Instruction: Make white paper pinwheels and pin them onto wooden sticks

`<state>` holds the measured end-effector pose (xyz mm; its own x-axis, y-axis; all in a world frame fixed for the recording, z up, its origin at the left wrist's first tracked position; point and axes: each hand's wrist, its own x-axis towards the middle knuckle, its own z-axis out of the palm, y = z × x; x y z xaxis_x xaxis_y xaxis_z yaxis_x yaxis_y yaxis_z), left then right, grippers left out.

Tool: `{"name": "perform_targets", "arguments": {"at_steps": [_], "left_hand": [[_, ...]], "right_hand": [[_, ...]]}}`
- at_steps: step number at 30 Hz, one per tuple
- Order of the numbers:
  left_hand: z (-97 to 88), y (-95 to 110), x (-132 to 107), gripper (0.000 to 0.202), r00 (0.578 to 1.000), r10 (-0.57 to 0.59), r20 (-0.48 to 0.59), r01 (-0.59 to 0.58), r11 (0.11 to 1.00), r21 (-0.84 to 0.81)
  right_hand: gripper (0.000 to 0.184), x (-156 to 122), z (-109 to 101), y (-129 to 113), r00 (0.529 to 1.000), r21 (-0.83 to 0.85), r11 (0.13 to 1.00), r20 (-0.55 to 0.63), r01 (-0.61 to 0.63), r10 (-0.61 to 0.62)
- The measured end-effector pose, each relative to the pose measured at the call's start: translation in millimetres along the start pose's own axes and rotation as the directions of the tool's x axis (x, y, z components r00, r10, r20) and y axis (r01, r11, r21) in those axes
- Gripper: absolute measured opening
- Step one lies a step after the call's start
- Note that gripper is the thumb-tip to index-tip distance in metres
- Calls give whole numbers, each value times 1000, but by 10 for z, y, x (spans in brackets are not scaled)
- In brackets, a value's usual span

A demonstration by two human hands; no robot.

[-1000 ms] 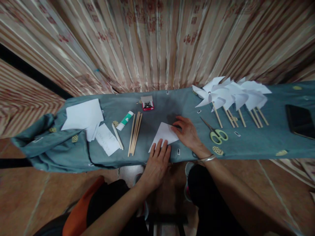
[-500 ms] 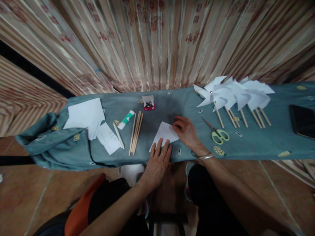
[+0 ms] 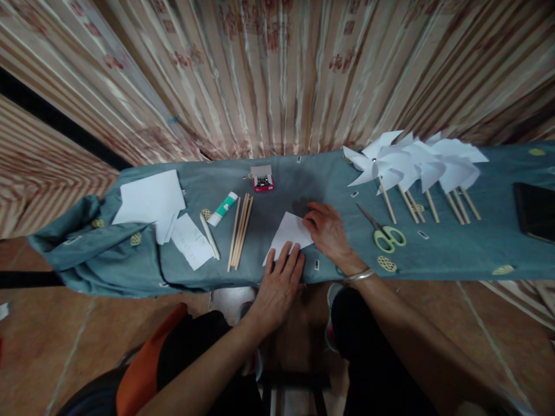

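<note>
A white sheet of paper (image 3: 289, 229), folded into a triangle, lies on the cloth-covered table in front of me. My left hand (image 3: 280, 283) rests flat along its near edge, fingers stretched out and a little apart. At the paper's right corner is my right hand (image 3: 326, 231), its fingers bent and closed on that corner; the fingertips are partly hidden. Right of this hand lie scissors (image 3: 385, 236) with green handles. Several thin wooden sticks (image 3: 241, 234) lie left of the paper. Behind them stands a small open red-and-white box (image 3: 263, 180) of small metal pieces.
A glue stick (image 3: 222, 208), a white pen-like stick (image 3: 209, 236), a written-on slip (image 3: 192, 242) and a stack of white paper (image 3: 151, 196) lie to the left. Several paper pinwheels (image 3: 388, 160) on sticks overlap at the back right. A dark phone-like object (image 3: 535, 211) lies far right.
The view has shifted slightly. Both hands stay at almost the same places on the folded paper, and nothing else has visibly moved.
</note>
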<state>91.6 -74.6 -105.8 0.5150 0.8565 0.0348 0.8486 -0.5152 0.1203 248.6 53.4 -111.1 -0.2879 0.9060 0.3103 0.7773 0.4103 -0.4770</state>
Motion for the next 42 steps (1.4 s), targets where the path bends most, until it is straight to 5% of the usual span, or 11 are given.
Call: {"name": "perform_targets", "arguments": {"at_steps": [15, 29, 34, 38, 42], "left_hand": [[-18, 18, 194, 68, 996, 47, 69, -47, 999, 0], [-18, -14, -239, 71, 998, -56, 28, 55, 997, 51], [27, -8, -225, 74, 998, -60, 3, 60, 996, 60], [-1, 11, -212, 73, 998, -69, 10, 68, 996, 53], [-14, 21, -208, 69, 997, -75, 2, 75, 996, 49]], "right_hand": [[18, -26, 27, -19, 999, -128, 991, 18, 42, -40], [21, -53, -7, -21, 998, -124, 991, 15, 57, -56], [57, -288, -64, -180, 994, -148, 984, -30, 95, -101], [63, -450, -54, -208, 999, -149, 988, -41, 28, -35], [60, -449, -131, 52, 992, -170, 979, -79, -108, 96]]}}
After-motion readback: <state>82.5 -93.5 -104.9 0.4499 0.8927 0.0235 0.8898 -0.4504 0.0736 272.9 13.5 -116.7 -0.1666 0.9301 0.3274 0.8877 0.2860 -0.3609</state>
